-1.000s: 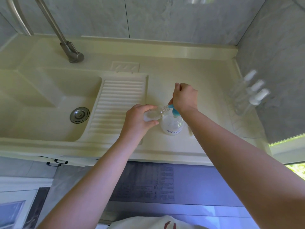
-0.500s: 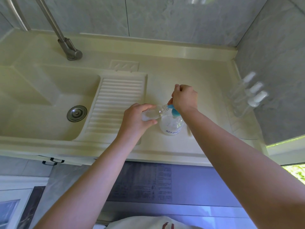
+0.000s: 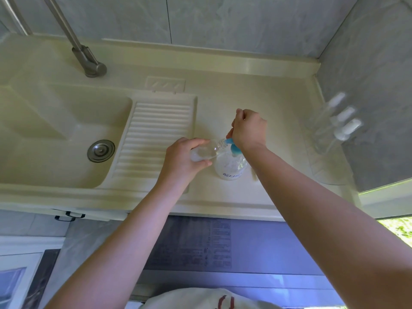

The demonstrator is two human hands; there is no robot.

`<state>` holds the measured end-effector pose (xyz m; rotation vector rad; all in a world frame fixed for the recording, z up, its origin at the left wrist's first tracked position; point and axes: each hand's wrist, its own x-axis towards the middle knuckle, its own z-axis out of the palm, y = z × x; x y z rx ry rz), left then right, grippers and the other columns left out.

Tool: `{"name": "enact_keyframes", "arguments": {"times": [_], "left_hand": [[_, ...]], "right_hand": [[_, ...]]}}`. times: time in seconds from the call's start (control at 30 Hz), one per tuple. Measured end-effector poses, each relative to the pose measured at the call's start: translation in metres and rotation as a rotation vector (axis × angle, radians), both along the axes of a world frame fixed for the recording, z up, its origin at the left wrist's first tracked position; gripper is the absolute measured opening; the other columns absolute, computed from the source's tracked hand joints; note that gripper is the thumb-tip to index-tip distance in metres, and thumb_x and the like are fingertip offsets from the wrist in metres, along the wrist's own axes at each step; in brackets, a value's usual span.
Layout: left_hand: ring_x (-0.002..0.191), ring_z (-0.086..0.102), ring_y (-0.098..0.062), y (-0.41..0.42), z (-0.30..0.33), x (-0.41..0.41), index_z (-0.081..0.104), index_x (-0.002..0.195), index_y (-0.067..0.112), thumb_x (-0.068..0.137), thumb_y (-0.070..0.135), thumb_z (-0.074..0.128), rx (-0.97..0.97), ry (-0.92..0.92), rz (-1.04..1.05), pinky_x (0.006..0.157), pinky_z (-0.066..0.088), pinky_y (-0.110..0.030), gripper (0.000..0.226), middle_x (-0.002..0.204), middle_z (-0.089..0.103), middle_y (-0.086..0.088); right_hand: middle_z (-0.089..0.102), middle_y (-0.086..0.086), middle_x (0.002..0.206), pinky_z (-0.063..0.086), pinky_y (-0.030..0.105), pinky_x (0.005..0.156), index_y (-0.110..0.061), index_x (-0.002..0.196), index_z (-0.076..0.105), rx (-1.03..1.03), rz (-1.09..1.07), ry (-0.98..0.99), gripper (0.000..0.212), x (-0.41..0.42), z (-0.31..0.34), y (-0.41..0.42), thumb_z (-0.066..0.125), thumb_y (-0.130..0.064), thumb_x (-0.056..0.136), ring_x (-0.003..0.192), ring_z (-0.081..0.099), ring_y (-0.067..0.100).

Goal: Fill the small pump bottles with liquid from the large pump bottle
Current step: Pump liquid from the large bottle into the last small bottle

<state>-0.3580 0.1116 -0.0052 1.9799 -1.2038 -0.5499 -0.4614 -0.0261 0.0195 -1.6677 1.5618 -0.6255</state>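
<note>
Left fingers [image 3: 198, 163] grip small bottle [image 3: 206, 151] (tilted); right hand [image 3: 249, 128] curls over large bottle's [image 3: 230, 167] blue pump [image 3: 233, 147].

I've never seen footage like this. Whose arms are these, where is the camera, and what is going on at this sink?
There is no machine here: these are a person's two bare arms, filmed by a wide-angle camera worn on the head and looking down, so they reach in from the bottom of the picture. The left hand grips a small clear bottle, tilted with its open neck at the blue spout of the large pump bottle, which stands on the cream counter. The right hand is curled over that blue pump head. Whether liquid is flowing cannot be seen. To the left lie a ribbed washboard, the sink basin with its drain, and a metal tap. More small bottles stand against the right wall.
</note>
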Motion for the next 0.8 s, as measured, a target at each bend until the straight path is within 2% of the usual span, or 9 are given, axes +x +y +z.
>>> {"name": "enact_keyframes", "arguments": {"times": [0.07,0.1,0.27,0.43,0.53,0.7,0.8], "left_hand": [[0.095,0.057,-0.007,0.0012,0.0000,0.0000,0.070,0.118,0.025,0.068,0.017,0.088,0.000,0.004,0.002,0.080,0.029,0.004,0.054,0.099,0.059,0.008],[0.095,0.057,-0.007,0.0008,0.0002,0.0000,0.070,0.118,0.025,0.067,0.016,0.088,-0.005,0.007,0.004,0.080,0.029,0.004,0.054,0.098,0.059,0.007],[0.095,0.055,-0.003,0.0021,0.0014,-0.0024,0.070,0.117,0.026,0.068,0.016,0.087,-0.011,0.011,0.003,0.080,0.029,0.005,0.053,0.099,0.057,0.010],[0.094,0.053,-0.002,0.0007,0.0037,-0.0017,0.069,0.118,0.026,0.069,0.017,0.087,0.000,0.005,-0.002,0.079,0.029,0.005,0.053,0.100,0.057,0.010],[0.095,0.053,-0.002,-0.0003,0.0034,-0.0022,0.070,0.119,0.025,0.069,0.016,0.087,0.002,0.001,-0.008,0.079,0.028,0.006,0.054,0.100,0.057,0.010],[0.097,0.055,-0.003,-0.0007,0.0009,-0.0018,0.069,0.119,0.026,0.069,0.017,0.087,0.001,-0.009,-0.010,0.080,0.029,0.005,0.054,0.101,0.058,0.010],[0.097,0.056,-0.004,-0.0019,0.0017,-0.0020,0.070,0.118,0.027,0.068,0.018,0.088,0.003,-0.001,-0.006,0.080,0.029,0.004,0.054,0.102,0.059,0.010]], "right_hand": [[0.070,0.021,0.072,0.059,0.042,0.068,0.003,0.083,0.059,-0.005,0.002,0.013,0.039,0.0027,-0.0005,0.0025,0.032,-0.024,0.096,0.069,0.070,0.036],[0.069,0.021,0.073,0.059,0.043,0.069,0.002,0.083,0.058,-0.002,0.001,0.018,0.040,0.0033,0.0005,0.0020,0.032,-0.025,0.097,0.069,0.070,0.036],[0.073,0.015,0.069,0.057,0.028,0.067,-0.001,0.087,0.062,0.043,0.004,-0.019,0.042,-0.0013,0.0051,-0.0011,0.031,-0.025,0.103,0.065,0.072,0.025],[0.072,0.013,0.067,0.058,0.031,0.069,0.000,0.083,0.063,0.005,0.021,0.022,0.044,-0.0005,0.0024,-0.0004,0.032,-0.025,0.101,0.068,0.072,0.026],[0.070,0.018,0.070,0.060,0.041,0.070,-0.001,0.080,0.060,-0.008,0.013,0.024,0.044,0.0018,-0.0013,0.0009,0.032,-0.029,0.100,0.068,0.071,0.034],[0.071,0.009,0.062,0.057,0.029,0.072,0.001,0.086,0.064,0.031,0.009,-0.010,0.047,-0.0022,0.0029,-0.0003,0.031,-0.027,0.103,0.071,0.071,0.023],[0.071,0.011,0.063,0.058,0.034,0.073,0.000,0.081,0.064,-0.004,0.017,0.027,0.048,-0.0012,0.0019,-0.0008,0.032,-0.029,0.101,0.069,0.070,0.026]]}}
